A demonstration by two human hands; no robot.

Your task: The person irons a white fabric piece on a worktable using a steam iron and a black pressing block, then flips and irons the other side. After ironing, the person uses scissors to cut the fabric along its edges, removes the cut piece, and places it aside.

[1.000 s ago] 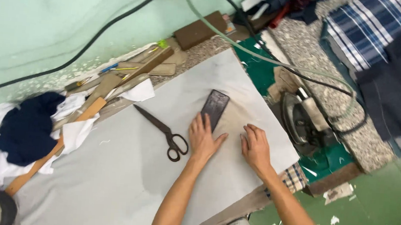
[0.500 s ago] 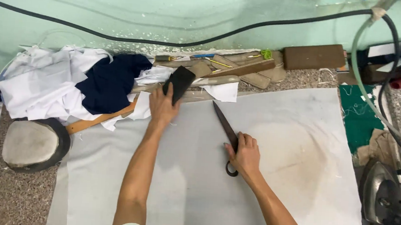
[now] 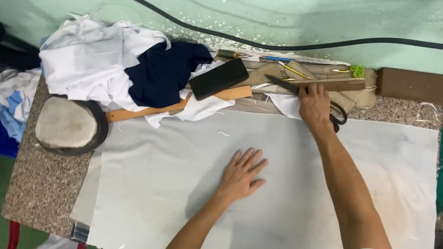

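Right hand [image 3: 313,106] stretched to the far edge of the table, fingers curled down over black-handled metal scissors [image 3: 336,116]; handle loops peeking out just right of the wrist, blades hidden under the palm or pointing left along the edge. Closed on them or merely pressing them down: cannot tell. Long axis of the scissors roughly parallel to the long brown wooden ruler [image 3: 318,83] lying just beyond the fingertips. Right hand touching the scissors, left hand well apart from them, nearer the body.

Left hand [image 3: 241,174] flat and fully open, fingers spread, holding nothing, palm down on the large pale grey fabric sheet [image 3: 175,189] covering the table.

Farther left of the right hand, a black rectangular block [image 3: 218,79] resting on an orange wooden stick [image 3: 171,107]. Beyond that, a heap of white and navy cloth [image 3: 127,66], and a round padded grey disc [image 3: 68,125] at the far left. Right of the right hand, a brown rectangular brick-like block [image 3: 417,86]. Black cable [image 3: 268,43] along the green wall.
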